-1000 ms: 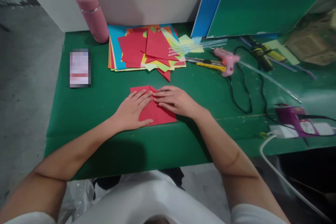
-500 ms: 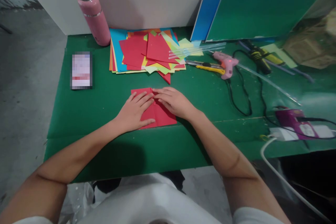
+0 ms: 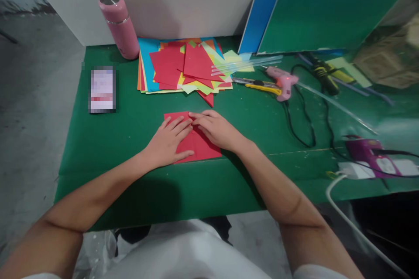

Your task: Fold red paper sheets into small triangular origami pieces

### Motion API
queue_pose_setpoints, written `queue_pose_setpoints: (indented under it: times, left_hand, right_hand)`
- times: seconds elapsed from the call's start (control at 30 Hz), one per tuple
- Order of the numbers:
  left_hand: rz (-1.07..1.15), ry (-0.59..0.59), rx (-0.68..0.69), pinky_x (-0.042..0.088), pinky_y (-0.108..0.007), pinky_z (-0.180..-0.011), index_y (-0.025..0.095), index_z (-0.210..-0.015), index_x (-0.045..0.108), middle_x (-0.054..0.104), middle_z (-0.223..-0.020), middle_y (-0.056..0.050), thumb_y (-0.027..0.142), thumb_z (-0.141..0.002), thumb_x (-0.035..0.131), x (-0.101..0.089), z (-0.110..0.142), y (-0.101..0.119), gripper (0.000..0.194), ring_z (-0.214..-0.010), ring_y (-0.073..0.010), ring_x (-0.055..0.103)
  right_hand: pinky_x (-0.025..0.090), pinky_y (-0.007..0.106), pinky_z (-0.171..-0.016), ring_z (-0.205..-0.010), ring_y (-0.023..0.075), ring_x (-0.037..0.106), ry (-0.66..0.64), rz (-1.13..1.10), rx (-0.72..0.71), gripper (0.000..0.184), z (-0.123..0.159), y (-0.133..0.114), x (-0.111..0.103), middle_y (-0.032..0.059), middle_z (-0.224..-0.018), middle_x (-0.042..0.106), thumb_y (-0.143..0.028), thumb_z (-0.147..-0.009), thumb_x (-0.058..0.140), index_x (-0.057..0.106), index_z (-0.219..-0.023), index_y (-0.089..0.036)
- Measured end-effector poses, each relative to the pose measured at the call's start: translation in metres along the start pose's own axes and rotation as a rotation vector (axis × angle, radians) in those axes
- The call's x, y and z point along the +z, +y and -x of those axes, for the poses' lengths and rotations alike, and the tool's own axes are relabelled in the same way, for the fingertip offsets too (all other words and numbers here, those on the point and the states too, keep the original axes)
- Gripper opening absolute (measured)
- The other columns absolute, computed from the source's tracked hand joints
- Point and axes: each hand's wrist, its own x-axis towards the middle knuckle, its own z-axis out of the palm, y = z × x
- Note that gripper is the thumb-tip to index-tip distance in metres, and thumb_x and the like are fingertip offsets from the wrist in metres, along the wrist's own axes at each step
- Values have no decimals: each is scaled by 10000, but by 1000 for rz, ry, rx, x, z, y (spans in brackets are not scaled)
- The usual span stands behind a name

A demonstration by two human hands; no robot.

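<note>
A sheet of red paper (image 3: 201, 146) lies on the green tabletop before me, with a crease line running down it. My left hand (image 3: 168, 141) is laid flat over its left half, fingers spread and thumb stretched towards the lower middle. At the upper middle of the sheet, my right hand (image 3: 216, 128) has its fingers bent together, tips pressed on the paper near its top edge. The two hands' fingertips almost meet there. The right thumb and the paper's upper right corner are hidden beneath the right hand.
Behind the red sheet lies a pile of coloured paper (image 3: 166, 67). A pink bottle (image 3: 122, 30) and a blurred-out phone (image 3: 102, 89) are on the left. To the right are a utility knife (image 3: 263, 89), a pink glue gun (image 3: 283, 80) with its cord, and a power strip (image 3: 356, 170).
The whole view has shifted slightly, so everything sits a little lower. Both hands stay on the red paper; the right fingertips have barely moved.
</note>
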Motion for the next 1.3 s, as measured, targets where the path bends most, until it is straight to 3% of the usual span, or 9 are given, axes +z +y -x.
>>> queue_pose_setpoints:
  times: [0.27, 0.47, 0.7, 1.0, 1.1, 1.2, 1.3]
  left_hand:
    - [20, 19, 3, 189, -562, -1195, 143, -1428, 465, 430, -1509, -138, 600, -888, 525, 1, 0, -1, 710, -1440, -332, 307]
    - [23, 5, -3, 194, -565, -1193, 140, -1428, 461, 427, -1511, -138, 591, -885, 532, 0, -1, -1, 708, -1442, -329, 305]
    - [22, -11, -9, 205, -559, -1189, 131, -1433, 453, 418, -1516, -142, 571, -887, 540, -2, -1, 0, 706, -1442, -324, 307]
    - [31, 7, -1, 204, -536, -1194, 171, -1431, 460, 394, -1535, -117, 585, -885, 542, -1, 0, -2, 690, -1437, -314, 319]
    - [27, 19, 3, 197, -538, -1194, 179, -1431, 461, 403, -1530, -115, 584, -882, 546, 0, 0, -2, 687, -1435, -313, 322]
    - [20, 42, 16, 180, -532, -1202, 142, -1419, 469, 422, -1517, -122, 589, -880, 544, 2, 1, -3, 705, -1435, -311, 320]
    - [5, 54, 27, 169, -527, -1205, 114, -1421, 457, 430, -1510, -134, 599, -891, 516, 3, 2, -3, 721, -1436, -311, 315]
  right_hand:
    - [462, 462, -967, -1045, 247, 563, 7, -76, 83, 235, -1, 1, 1, 61, -1341, 624, -227, -977, 417, 636, -1058, -212]
    - [484, 453, -930, -1042, 250, 579, 11, -108, 50, 232, -1, 5, -3, 90, -1305, 646, -224, -952, 471, 636, -1113, -200]
    - [523, 402, -866, -1003, 230, 603, 11, -114, -22, 200, 8, 13, -22, 42, -1123, 736, -227, -939, 524, 719, -982, -232]
    - [523, 319, -734, -841, 199, 673, -132, -7, -16, 237, 27, 10, -54, 35, -869, 770, -242, -939, 533, 770, -929, -232]
    - [516, 327, -709, -792, 200, 681, -44, 54, 17, 250, 29, 6, -50, 48, -829, 762, -274, -952, 522, 768, -939, -234]
    - [522, 330, -678, -698, 187, 670, 193, 100, 55, 233, 25, 3, -36, 46, -756, 747, -287, -954, 526, 752, -966, -232]
    - [554, 370, -836, -884, 204, 697, 253, 78, -39, 237, 16, -1, -18, 66, -923, 763, -231, -959, 500, 730, -1011, -211]
